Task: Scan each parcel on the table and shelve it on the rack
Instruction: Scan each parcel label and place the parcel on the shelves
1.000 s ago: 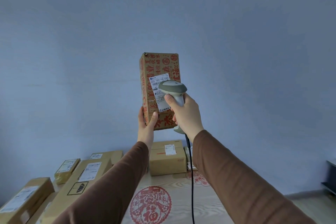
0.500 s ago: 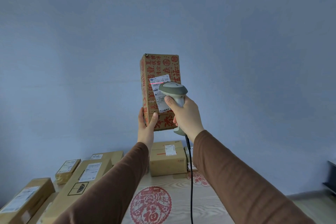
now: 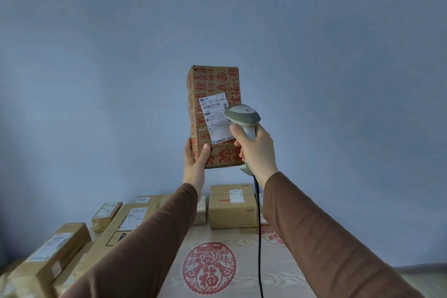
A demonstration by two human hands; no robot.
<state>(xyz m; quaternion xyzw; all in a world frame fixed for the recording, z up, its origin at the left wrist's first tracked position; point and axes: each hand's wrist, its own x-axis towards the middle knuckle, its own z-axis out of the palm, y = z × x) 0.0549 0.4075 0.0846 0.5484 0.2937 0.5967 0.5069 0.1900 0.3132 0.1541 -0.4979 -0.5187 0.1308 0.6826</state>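
Table [image 3: 242, 280], one: pale wood grain, round red paper-cut print. Parcels on it, six counted: plain brown cardboard boxes [image 3: 232, 210], white labels. Scanner [image 3: 243, 116], one: grey plastic, corded, right hand [image 3: 257, 150] curled round its grip. Parcel [image 3: 212, 113], one, raised upright before blue wall: tall carton, red characters, white barcode label; left hand [image 3: 194, 161] grips its lower corner.

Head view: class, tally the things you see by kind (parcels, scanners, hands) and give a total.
red-printed parcel, held: 1
plain brown parcels on the table: 6 clear; more may be hidden
scanner: 1
Hands: 2, left hand and right hand
Total: 10
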